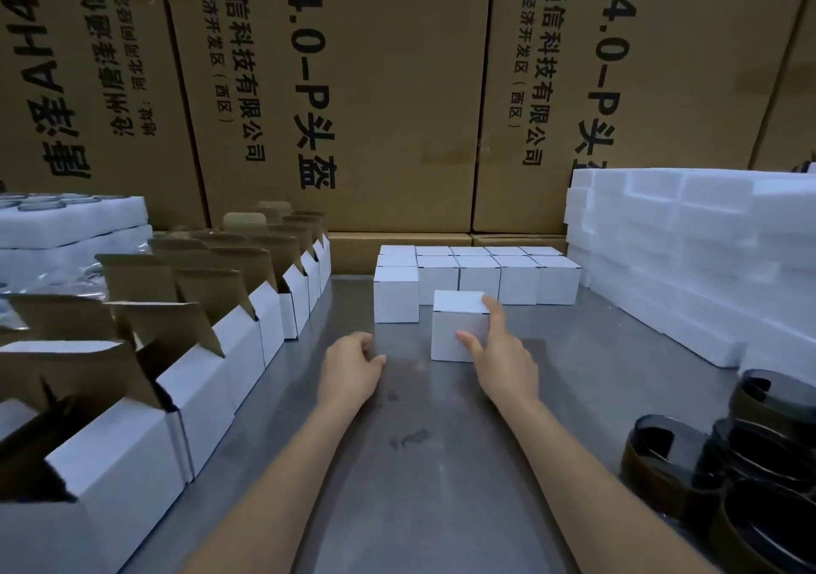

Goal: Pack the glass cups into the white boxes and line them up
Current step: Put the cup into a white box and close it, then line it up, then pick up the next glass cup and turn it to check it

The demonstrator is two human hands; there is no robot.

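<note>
A closed white box (459, 324) stands alone on the steel worktop (424, 463) just right of the frame's centre, and the right hand (494, 353) is on it: the forefinger lies up over the box's top right corner and the thumb presses against its near face, so the hand pinches that right-hand corner rather than wrapping the whole box. The left hand (353, 366) rests on the worktop just left of the box, apart from it, fingers loosely curled and holding nothing. The relation that matters lies straight beyond the box, toward the upper middle of the frame: the packed rows of closed boxes (477, 273) stand against the cardboard cartons (397, 88), and the front row has a gap between the lone box at its left end (396, 293) and the rest. The held box sits just in front of that gap, slightly right of it and not touching the row. As I judge it, the coming move is a short push away from the person and a little left, which the right hand, already on the box, is better placed to make. Open boxes with raised flaps (212, 335) run along the left of the frame, foam blocks (689, 255) are stacked at the right, and glass cups in foam trays (62, 216) sit at the upper left.
</note>
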